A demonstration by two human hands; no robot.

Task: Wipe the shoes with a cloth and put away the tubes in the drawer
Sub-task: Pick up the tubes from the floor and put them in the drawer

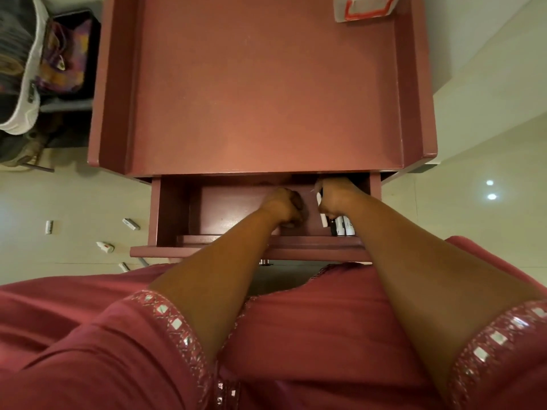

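White tubes (343, 224) already lie in the open drawer (165, 208); our right hand (334, 199) grips more there, while our left hand (285, 207) sits curled beside, contents unclear. More tubes on floor (118, 238) remain; shoes unseen.

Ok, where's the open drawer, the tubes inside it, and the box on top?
drawer (174, 214): head view, its left inner wall.
tubes in the drawer (344, 226): head view, white tube bodies.
box (359, 8): head view, its front face.
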